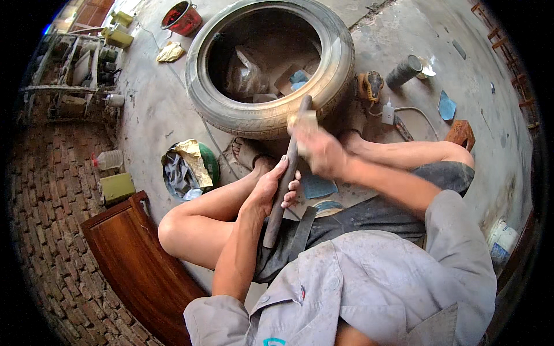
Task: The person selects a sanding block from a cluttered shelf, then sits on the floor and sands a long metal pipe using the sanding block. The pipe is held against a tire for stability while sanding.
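My left hand [269, 183] is wrapped round a dark greyish-brown wooden stick [277, 218], which slants from my lap up to the tyre's near side. Blurred by motion, my right hand [321, 151] is closed round a tan folded pad [304, 119], likely sandpaper, pressed against the stick's upper part. The large dusty tyre [340, 66] lies on its side just beyond my feet. A blue abrasive sheet [318, 186] lies between my legs, below my right hand.
Right of the tyre are a yellow power sander [370, 85], a power strip [402, 128], a dark roll [404, 71] and a blue sheet [446, 106]. To the left sit a green basin [210, 164] with cloth, a reddish-brown wooden panel [141, 268] and a red bucket [183, 20].
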Action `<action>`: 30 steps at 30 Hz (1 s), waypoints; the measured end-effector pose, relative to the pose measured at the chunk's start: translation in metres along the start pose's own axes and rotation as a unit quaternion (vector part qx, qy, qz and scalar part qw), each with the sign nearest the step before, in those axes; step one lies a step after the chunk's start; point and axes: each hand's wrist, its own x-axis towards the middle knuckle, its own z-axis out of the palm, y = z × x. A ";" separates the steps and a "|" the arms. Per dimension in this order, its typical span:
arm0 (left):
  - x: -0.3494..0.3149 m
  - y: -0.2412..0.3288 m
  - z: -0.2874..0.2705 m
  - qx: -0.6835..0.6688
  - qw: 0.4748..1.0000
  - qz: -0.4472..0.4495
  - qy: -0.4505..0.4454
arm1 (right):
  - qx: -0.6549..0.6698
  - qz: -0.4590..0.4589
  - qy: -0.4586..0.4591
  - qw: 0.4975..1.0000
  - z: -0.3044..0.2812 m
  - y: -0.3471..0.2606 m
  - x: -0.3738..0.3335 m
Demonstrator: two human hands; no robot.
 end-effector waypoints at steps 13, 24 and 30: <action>-0.004 0.007 0.006 0.015 0.998 -0.031 0.060 | 0.030 0.034 0.034 0.998 0.014 -0.066 -0.013; -0.005 0.007 0.010 0.042 0.992 -0.047 0.106 | 0.175 0.167 0.065 0.968 0.025 -0.085 -0.010; -0.002 0.005 0.017 0.108 0.988 0.010 0.106 | 0.063 0.214 0.091 0.971 0.028 0.013 0.037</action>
